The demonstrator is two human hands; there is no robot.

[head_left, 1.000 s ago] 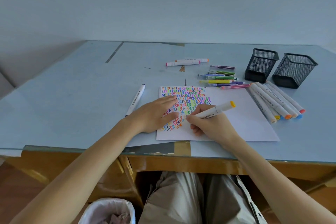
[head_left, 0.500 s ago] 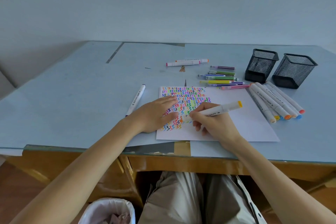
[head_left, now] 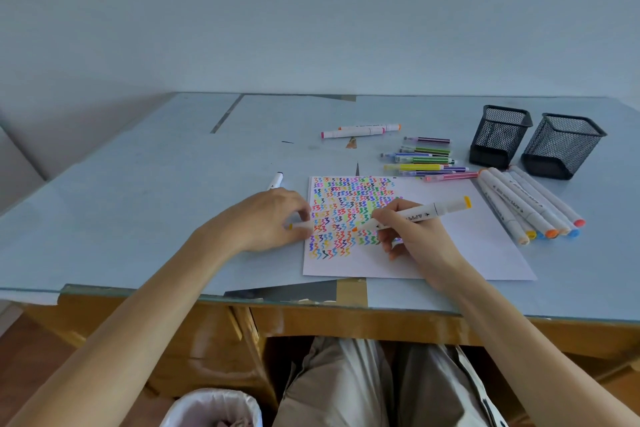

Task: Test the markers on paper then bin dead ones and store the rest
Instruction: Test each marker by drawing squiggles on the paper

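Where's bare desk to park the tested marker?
Free: the far left of the desk, left of the left hand; the paper's blank right half; the strip behind the two white markers. Crowded: from the thin pens to the fat markers and mesh cups.

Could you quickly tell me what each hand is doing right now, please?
Left hand: pinches a marker cap.
Right hand: grips the uncapped marker, tip on the paper.
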